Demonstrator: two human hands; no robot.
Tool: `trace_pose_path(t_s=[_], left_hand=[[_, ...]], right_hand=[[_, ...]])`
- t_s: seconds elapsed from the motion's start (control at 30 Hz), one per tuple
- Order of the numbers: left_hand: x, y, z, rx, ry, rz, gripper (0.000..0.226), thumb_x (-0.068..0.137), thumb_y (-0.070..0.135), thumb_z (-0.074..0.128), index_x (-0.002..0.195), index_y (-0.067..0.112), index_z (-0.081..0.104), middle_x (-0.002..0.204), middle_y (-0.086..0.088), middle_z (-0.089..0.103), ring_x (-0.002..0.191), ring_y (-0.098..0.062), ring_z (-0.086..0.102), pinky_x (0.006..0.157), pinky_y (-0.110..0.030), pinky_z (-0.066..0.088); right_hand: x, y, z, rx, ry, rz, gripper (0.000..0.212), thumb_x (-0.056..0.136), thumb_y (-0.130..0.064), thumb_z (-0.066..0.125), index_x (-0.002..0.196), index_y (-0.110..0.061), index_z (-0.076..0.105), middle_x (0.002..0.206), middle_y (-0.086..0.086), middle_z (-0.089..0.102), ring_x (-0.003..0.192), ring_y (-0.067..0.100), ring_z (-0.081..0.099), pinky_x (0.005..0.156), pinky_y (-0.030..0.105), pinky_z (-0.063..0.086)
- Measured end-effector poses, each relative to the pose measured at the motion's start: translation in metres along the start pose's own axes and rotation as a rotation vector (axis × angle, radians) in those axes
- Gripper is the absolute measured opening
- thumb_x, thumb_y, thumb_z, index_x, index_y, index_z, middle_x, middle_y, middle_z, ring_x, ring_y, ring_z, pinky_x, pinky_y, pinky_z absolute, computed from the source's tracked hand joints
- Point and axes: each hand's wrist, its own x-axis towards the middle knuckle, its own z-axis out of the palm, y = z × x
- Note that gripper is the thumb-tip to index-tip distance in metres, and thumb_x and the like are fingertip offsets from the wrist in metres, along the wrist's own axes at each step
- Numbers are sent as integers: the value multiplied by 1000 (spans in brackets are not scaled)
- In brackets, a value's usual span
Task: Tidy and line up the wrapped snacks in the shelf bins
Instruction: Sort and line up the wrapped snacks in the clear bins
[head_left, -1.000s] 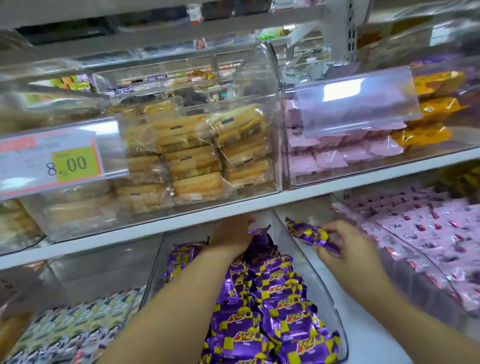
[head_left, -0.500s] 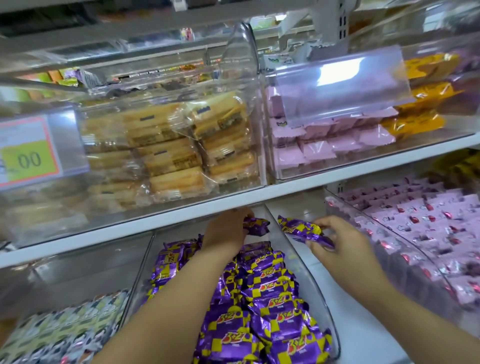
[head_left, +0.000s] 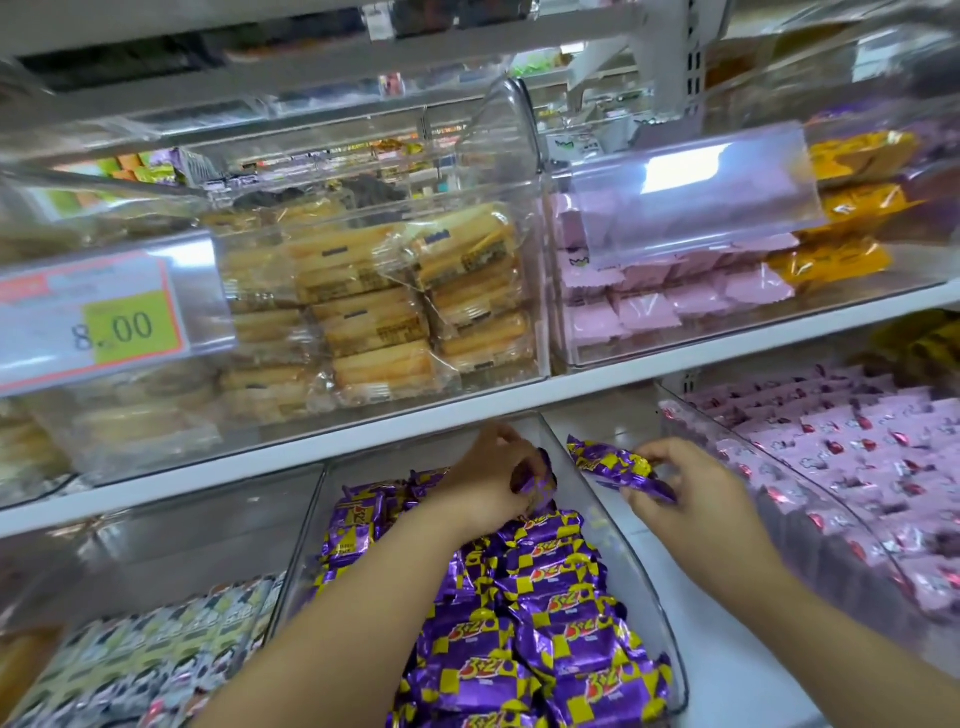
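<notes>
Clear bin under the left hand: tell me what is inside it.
Purple-and-yellow wrapped snacks fill the bin. The left hand grips one at the back. The forearm covers part of the pile, and lower layers are hidden.

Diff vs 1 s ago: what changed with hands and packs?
The left hand, which was reaching into the back of the bin, now grips a purple pack there, raised off the pile. Unchanged: the right hand keeps pinching a second pack just outside the bin's right wall.

price label print blurred, snack bin cropped
</notes>
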Motion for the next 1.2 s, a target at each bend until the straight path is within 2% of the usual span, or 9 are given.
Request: trace_pose_path(t_s=[0.13,0.33,0.47,0.57,0.67,0.8,0.87,0.97,1.2], left_hand=[[0,-1,-1,-57,-182,-74,58,85,8,67,133,27,40,117,4,51,111,-16,55,89,-30,51],[3,-1,-11,-15,-343,-68,43,89,8,63,129,19,52,126,2,61,116,-12,55,102,-27,41],[-9,15,-23,-204,-89,-44,21,97,22,53,112,15,64,101,5,66,94,-9,62,89,-21,46],[-23,37,-27,-643,-94,-129,38,98,42,41,94,14,66,85,4,71,82,-15,68,81,-23,51],[-29,45,-22,-743,-82,-166,31,92,49,48,91,24,65,89,2,73,91,-21,70,87,-31,52],[-23,31,-20,-727,25,-243,19,91,29,59,98,13,67,100,-12,71,92,-25,69,94,-40,52],[-14,17,-22,-584,113,-285,23,90,29,58,100,12,68,105,-13,70,96,-26,67,92,-39,53],[-4,3,-23,-14,211,-282,35,94,36,52,123,17,58,122,-5,62,109,-23,58,89,-27,44],[10,-12,1,189,0,-131,29,94,23,56,123,24,54,129,-1,55,116,-20,51,92,-27,39]], right_hand=[[0,3,0,37,-12,17,32,78,-6,73,83,-29,53,85,-4,62,72,2,55,59,5,39],[0,0,1,119,-6,32,39,78,-5,72,78,-36,49,87,1,68,75,11,61,60,6,41],[0,-7,4,221,27,16,38,79,-3,70,82,-37,52,91,4,67,79,11,62,62,7,42],[0,-19,10,232,38,-60,41,76,-4,72,84,-39,52,93,0,63,84,7,61,71,12,47],[-1,-28,15,130,-19,-169,39,73,-3,75,90,-33,54,92,-15,53,84,-5,56,74,2,39],[0,-32,9,62,-221,-209,32,78,-12,74,103,-29,65,101,-22,54,92,-18,48,80,-6,29],[0,-30,7,39,-290,-212,29,82,-16,71,104,-34,64,104,-26,53,96,-22,43,81,-7,25],[0,-26,8,32,-273,-193,26,85,-16,68,106,-30,65,104,-27,52,94,-30,39,80,-9,23],[1,-20,12,33,-270,-145,23,84,-16,68,102,-31,66,105,-19,59,100,-6,51,84,3,37]])
